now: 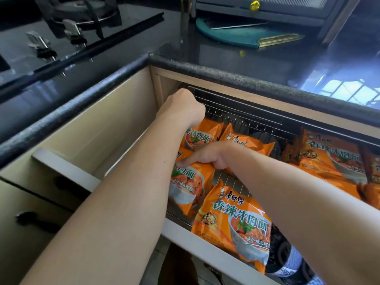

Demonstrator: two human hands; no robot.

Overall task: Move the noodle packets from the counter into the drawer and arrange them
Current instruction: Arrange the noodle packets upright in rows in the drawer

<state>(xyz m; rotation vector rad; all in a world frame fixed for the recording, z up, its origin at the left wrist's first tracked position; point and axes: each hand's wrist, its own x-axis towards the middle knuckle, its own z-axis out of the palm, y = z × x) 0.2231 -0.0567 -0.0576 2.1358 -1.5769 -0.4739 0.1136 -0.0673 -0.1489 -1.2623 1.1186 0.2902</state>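
Head view: both arms reach into the open drawer [205, 239] below the dark surface [226, 64]. The left grip [183, 108] clenches a noodle packet [202, 132] at the drawer's rear left corner. The right grip [207, 156] clenches a second packet [189, 182] along the left edge. More packets [232, 221] lie at the front and right.

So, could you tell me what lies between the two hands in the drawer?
In the head view, an orange noodle packet lies between the left hand at the back and the right hand nearer the front.
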